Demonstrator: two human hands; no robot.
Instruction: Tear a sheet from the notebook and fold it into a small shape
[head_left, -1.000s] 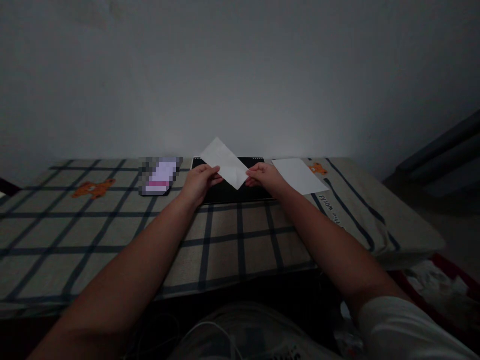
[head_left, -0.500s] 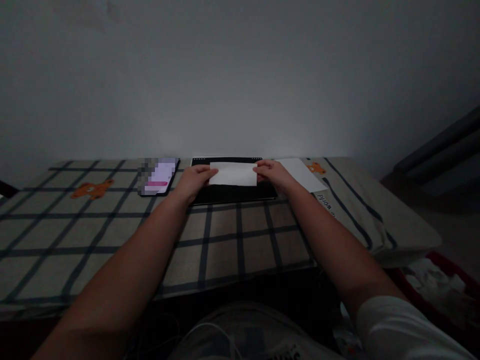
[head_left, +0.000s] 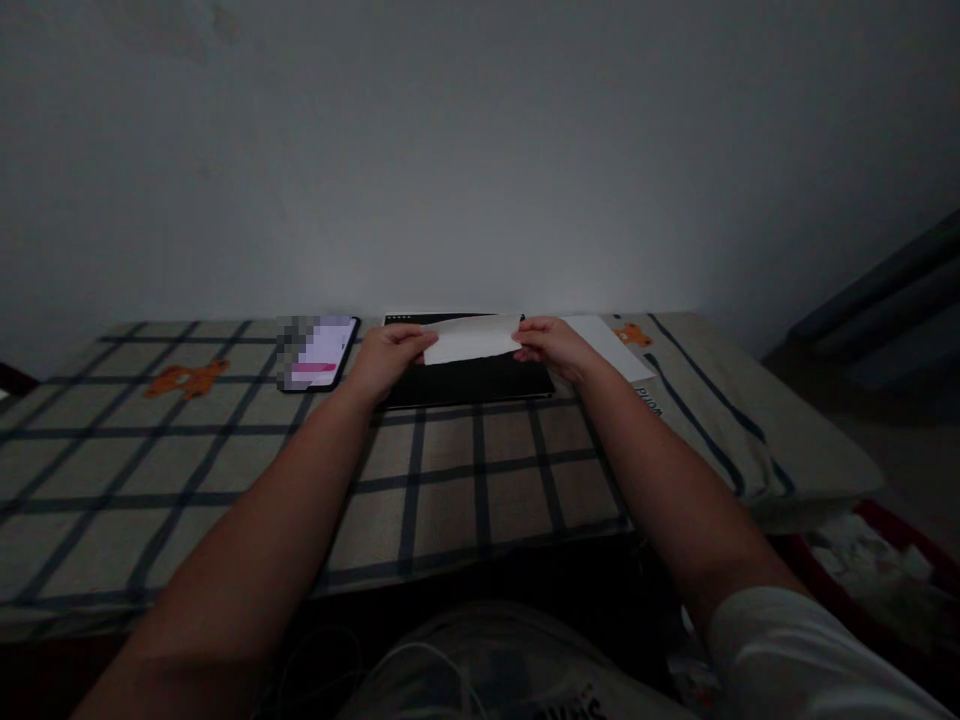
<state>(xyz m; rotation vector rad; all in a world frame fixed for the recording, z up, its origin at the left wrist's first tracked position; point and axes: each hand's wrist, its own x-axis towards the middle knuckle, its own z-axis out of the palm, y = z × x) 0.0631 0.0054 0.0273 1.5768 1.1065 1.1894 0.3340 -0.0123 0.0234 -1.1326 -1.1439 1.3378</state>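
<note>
A folded white paper strip (head_left: 472,340) lies level over a black flat pad (head_left: 469,378) at the far side of the table. My left hand (head_left: 391,358) pinches the strip's left end. At the right end, my right hand (head_left: 551,346) pinches the same strip. Both hands rest low over the pad.
A lit phone (head_left: 321,352) lies left of the pad. A second white sheet (head_left: 609,345) lies to its right, partly behind my right hand. The checked tablecloth (head_left: 225,450) with orange bear prints covers the table, and a plain wall stands right behind. Clutter sits on the floor at right.
The paper was tilted and raised a second ago; it has turned level and come down toward the pad's far edge, with both hands still on its ends.
</note>
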